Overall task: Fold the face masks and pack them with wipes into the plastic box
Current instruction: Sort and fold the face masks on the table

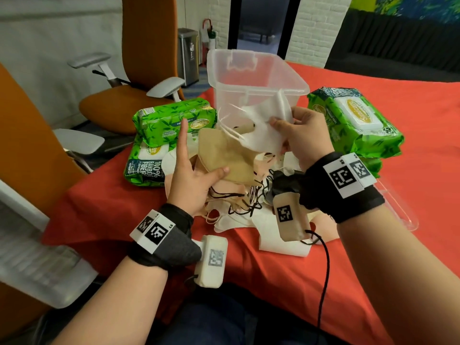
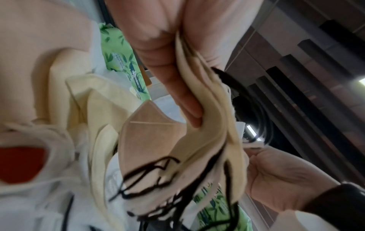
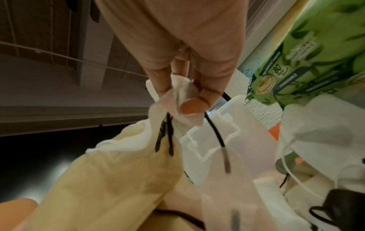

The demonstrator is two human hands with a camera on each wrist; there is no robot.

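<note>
While the right hand (image 1: 302, 135) pinches a white face mask (image 1: 263, 123) between thumb and fingers, lifted above the pile, just in front of the plastic box (image 1: 251, 78), the left hand (image 1: 193, 175) grips a tan face mask (image 1: 221, 155) with thumb on top; index finger sticks straight up. Left wrist view: thumb and fingers (image 2: 177, 81) clamped on several cream and beige mask layers (image 2: 203, 125), black ear loops (image 2: 150, 170) dangling. Right wrist view: fingertips (image 3: 193, 104) pinched on white mask fabric (image 3: 177, 96), a black loop (image 3: 217, 137) hanging below. The two hands are near each other, not touching.

Under the hands lies a pile of masks (image 1: 239, 210), white, beige and black, ear loops tangled, on the red tablecloth (image 1: 286, 282). Plastic box stands upright, clear, no lid on, at the far side of the pile; nothing visible inside. Two green wipes packs stacked left of the box (image 1: 171, 120), lower one (image 1: 146, 165) partly under masks. Another green wipes pack (image 1: 353, 120) right of the box, flip lid up. Clear lid (image 1: 400, 210) lies flat at the right, partly hidden by the right wrist. Orange office chair (image 1: 139, 78) behind the table on the left.
</note>
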